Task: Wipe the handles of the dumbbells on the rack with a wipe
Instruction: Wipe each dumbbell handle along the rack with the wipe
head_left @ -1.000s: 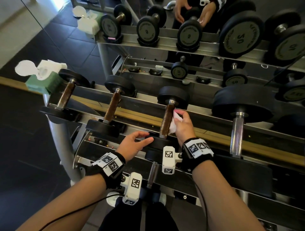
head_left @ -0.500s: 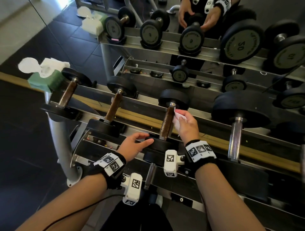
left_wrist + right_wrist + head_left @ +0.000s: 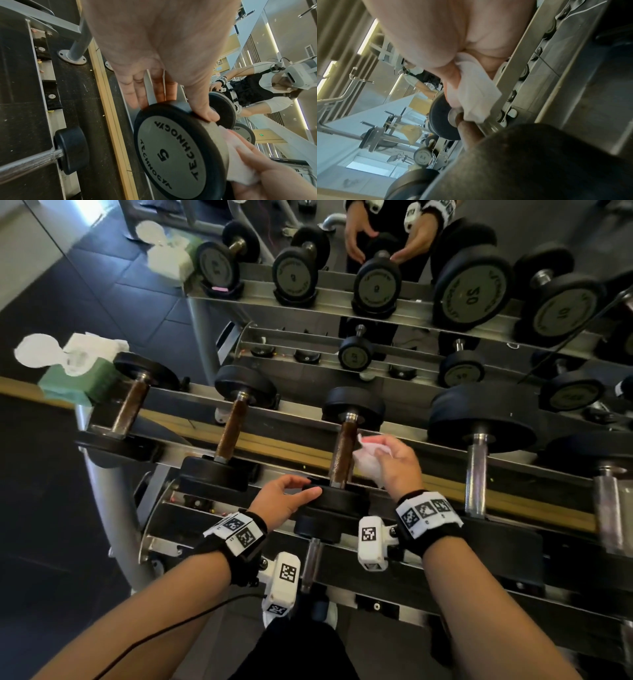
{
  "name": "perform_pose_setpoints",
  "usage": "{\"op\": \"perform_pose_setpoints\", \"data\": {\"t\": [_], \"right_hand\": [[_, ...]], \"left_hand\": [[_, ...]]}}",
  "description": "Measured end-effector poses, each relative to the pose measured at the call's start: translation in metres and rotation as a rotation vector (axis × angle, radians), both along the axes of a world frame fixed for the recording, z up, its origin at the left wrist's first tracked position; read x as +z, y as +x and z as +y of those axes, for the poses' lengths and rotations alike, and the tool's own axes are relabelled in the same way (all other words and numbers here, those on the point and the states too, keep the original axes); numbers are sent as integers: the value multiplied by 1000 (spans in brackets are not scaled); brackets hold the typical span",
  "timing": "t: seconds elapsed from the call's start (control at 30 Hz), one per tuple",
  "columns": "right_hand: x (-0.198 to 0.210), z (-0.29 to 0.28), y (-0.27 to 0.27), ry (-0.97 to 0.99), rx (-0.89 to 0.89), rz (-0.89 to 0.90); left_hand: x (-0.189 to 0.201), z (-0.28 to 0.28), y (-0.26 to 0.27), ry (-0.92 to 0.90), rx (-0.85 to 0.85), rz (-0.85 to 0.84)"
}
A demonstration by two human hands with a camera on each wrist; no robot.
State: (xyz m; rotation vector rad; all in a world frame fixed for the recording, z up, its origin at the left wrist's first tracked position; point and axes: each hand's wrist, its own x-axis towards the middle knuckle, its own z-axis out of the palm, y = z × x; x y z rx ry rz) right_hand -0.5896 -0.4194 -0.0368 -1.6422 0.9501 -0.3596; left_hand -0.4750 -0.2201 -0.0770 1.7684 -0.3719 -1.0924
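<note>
The third dumbbell along the top rack has a brown handle (image 3: 342, 453) (image 3: 469, 135) and black heads. My right hand (image 3: 383, 457) holds a crumpled white wipe (image 3: 368, 460) (image 3: 476, 92) beside the handle's right side, and the wipe's edge touches it near the far collar. My left hand (image 3: 294, 491) grips the near head (image 3: 171, 155), marked 5. Its thumb (image 3: 202, 105) lies on the rim and the fingers reach behind. The wipe (image 3: 240, 162) also shows past that head in the left wrist view.
Two more brown-handled dumbbells (image 3: 130, 409) (image 3: 233, 429) lie to the left. A big chrome-handled one (image 3: 478, 470) lies to the right. A green pack of wipes (image 3: 78, 374) sits on the rack's left end. A mirror behind repeats the rack. A lower tier holds another dumbbell (image 3: 311, 559).
My right hand has slid the wipe up the handle toward the far head and eased a little to the right. The left hand has kept its hold on the near head.
</note>
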Motion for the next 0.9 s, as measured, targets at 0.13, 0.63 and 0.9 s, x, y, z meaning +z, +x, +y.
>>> {"op": "perform_pose_setpoints", "data": {"t": [0.13,0.63,0.9], "right_hand": [[-4,-1,19,-186,56,20],[-13,38,-20,112,239,-1],[14,1,1,-144,-39,23]], "left_hand": [[2,-2,1,17,2,14],[-3,-2,-3,-8,28,12],[-2,3,-3,-12,10,31]]}}
